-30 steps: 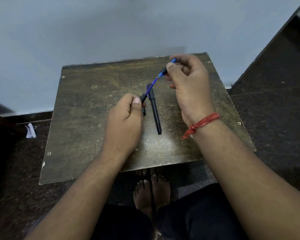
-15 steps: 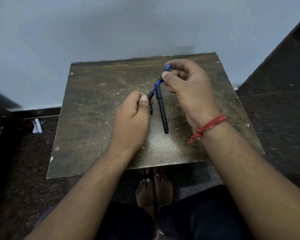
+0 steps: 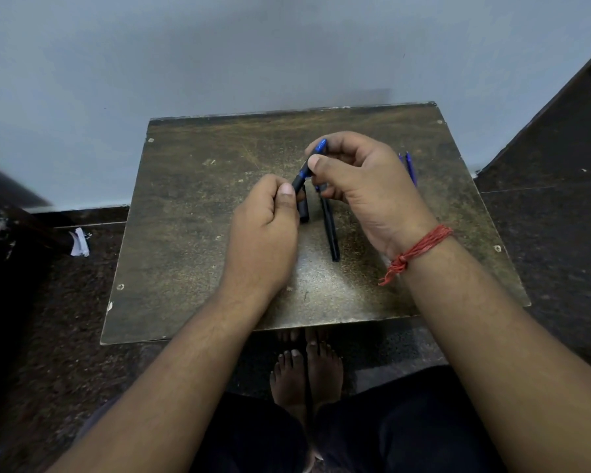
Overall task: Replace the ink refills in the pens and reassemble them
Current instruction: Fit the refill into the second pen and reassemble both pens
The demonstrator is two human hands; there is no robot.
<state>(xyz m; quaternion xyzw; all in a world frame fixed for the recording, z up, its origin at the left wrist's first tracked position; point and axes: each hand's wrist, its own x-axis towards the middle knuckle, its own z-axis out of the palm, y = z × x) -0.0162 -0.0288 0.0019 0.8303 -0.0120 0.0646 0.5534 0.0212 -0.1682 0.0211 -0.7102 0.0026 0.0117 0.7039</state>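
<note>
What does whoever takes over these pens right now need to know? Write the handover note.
Left hand: shut on the black pen barrel.
Right hand: shut on the blue tip section, pressed up to the barrel mouth; no bare refill shows between them.
On the wooden board: a second black pen lying by the hands, a short black piece, probably a cap, beside it, and loose blue refills beyond the right hand.
Done: refill seems fully inserted.
Left: tighten the tip, cap it, then do the second pen.
</note>
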